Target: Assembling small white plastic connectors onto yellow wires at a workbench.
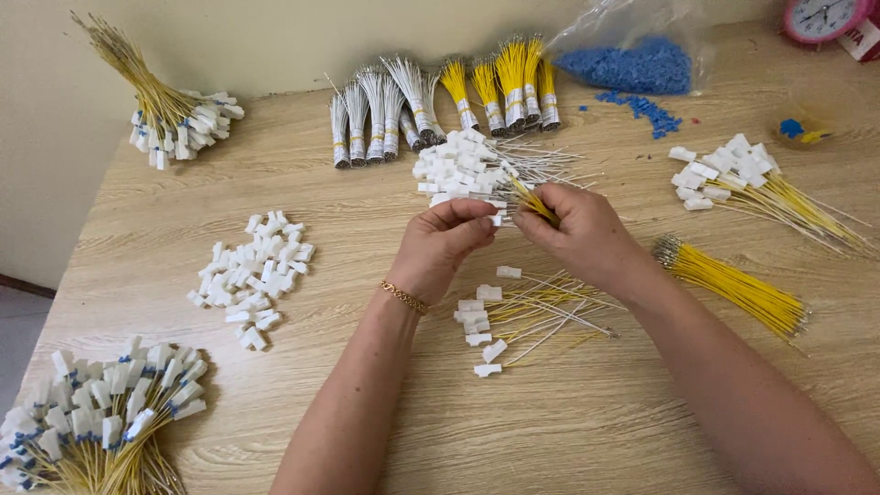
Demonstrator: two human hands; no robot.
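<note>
Pale wood-grain laminate covers the desk [587, 412], strewn with thin wires and blocky plastic plugs. Above its middle, the left hand [440, 246] pinches a small white connector [496, 218] between thumb and fingertips, while the right hand [579, 234] grips slim yellow wires [536, 203] touching it. Loose white housings [252, 275] lie heaped well to the left.

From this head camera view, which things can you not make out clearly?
- What the left hand pinches: its fingers cover all but a bit of white; head view.
- The yellow wires in the right hand: their ends are hidden by the fingers.
- Pink clock: cut off by the top edge.
- Bundle with white connectors: cut off by the bottom-left corner.
- Blue pieces in the bag: too small to tell shape.
</note>
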